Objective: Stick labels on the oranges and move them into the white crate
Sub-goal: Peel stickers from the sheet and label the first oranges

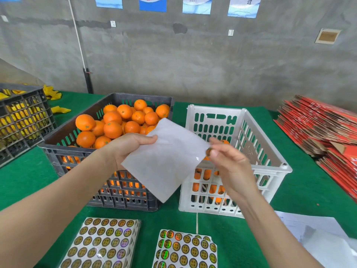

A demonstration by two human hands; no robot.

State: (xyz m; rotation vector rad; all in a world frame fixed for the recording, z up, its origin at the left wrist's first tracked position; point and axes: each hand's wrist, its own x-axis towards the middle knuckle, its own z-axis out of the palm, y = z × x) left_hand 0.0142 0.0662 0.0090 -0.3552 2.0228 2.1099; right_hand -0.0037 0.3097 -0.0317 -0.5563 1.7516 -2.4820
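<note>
My left hand (pixel 131 147) grips a white label sheet (pixel 164 159) by its upper left corner, its blank back toward me, above the gap between the two crates. At the sheet's right edge my right hand (pixel 229 161) pinches a round gold label (pixel 209 151) between thumb and forefinger. A dark crate (pixel 63 151) on the left is heaped with oranges (pixel 113 129). On the right stands the white crate (pixel 257 132), with a few oranges (pixel 206 174) showing through its slotted wall.
Two stacks of gold sticker sheets (pixel 104 242) (pixel 186 250) lie on the green table at the front. A dark crate of yellow items (pixel 21 117) sits far left. Flattened red cartons (pixel 324 128) pile up at the right, white papers (pixel 318 235) at the front right.
</note>
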